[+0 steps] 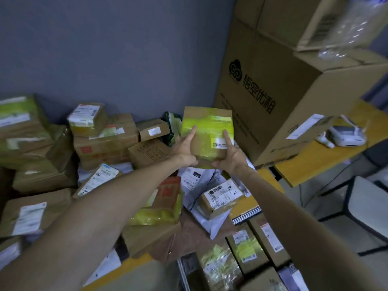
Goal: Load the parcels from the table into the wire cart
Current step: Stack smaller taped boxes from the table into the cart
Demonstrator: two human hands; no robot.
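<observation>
Up at the right, towering over everything: stacked brown cartons (273, 91), the lower one printed in black. Across the left half, heaped on the yellow surface (270, 182): a pile (88, 143) of taped boxes in brown card, with white labels and some yellow-green tape. Down in the lower right, inside the cart (183, 276): more boxes, packed upright side by side. At the right edge, a pale chair (367, 206); above it, right of the cartons, a small white device (346, 136).

Centre of the frame, raised clear above the pile: one parcel (207, 131), flat, brown with yellow-green tape and a white label, face toward the camera. Gripped at its lower left corner by the left hand (184, 150), at its lower right by the right hand (232, 155). Fingers (192, 133) of each closed narrow onto the parcel: one forefinger laid straight up the face, thumbs near the bottom edge, the rest hidden behind.
</observation>
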